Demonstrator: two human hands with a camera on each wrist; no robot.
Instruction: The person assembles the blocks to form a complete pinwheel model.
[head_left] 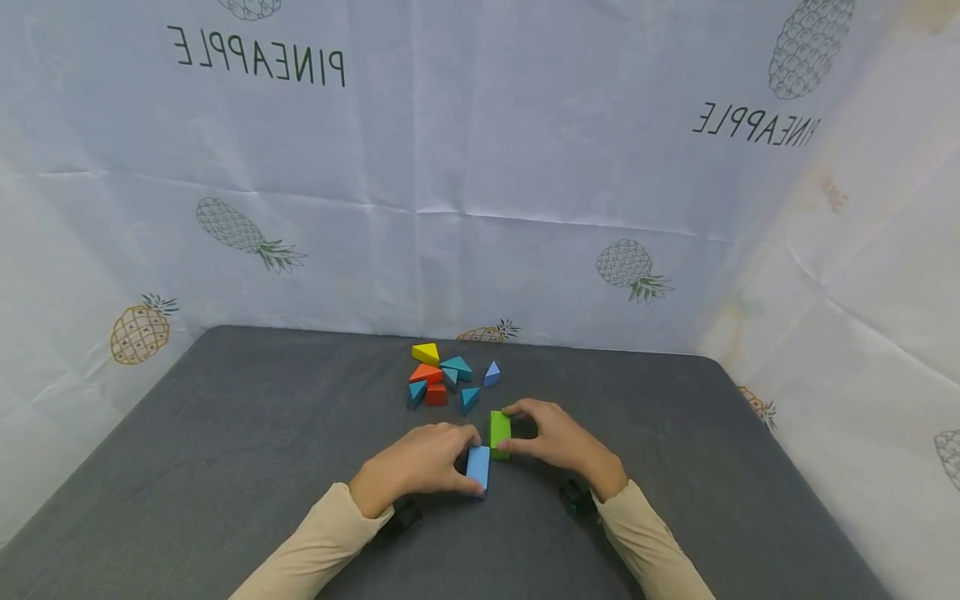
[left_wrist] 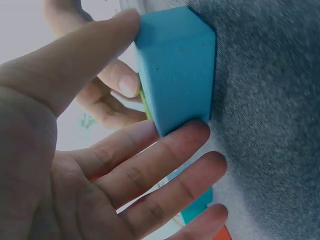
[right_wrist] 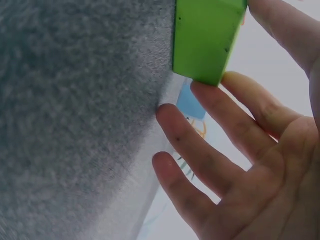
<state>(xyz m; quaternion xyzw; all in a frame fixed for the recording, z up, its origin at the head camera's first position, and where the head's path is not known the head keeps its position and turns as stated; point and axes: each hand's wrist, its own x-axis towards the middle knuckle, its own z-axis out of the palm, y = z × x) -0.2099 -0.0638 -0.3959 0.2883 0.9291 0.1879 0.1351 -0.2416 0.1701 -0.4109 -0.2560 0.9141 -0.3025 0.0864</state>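
"Blue block [head_left: 477, 468], nearest the wearer, on the grey table [head_left: 225, 467]. What holds it?"

"Left hand [head_left: 423, 458]: thumb on the near end, fingertips on the far end, a lengthwise pinch."

"Expected handling?"

"Light and stiff, I judge; probably painted wood, hard to damage. Smooth faces may slip slightly under dry fingertips. Ends look the best hold, since they leave the long sides free."

"Next outward?"

"Green block [head_left: 500, 429], just beyond and to the right. Whether its near end touches the blue one, cannot tell. Right hand [head_left: 558, 435] pinches it likewise, thumb near, finger far; its lower fingers are spread in the right wrist view. Similar weight and stiffness expected."

"Obstructions?"

"Mainly the fingers: the left ones reach close to the green block, so room between is tight. Past it lie loose pieces: a teal triangle [head_left: 470, 398], a red block [head_left: 436, 394] in a jumbled group, a pale blue wedge [head_left: 492, 373] apart on the right, a yellow wedge [head_left: 425, 353] farthest."

"Behind those?"

"Pineapple-print cloth [head_left: 487, 150], hanging beyond the table's far edge."
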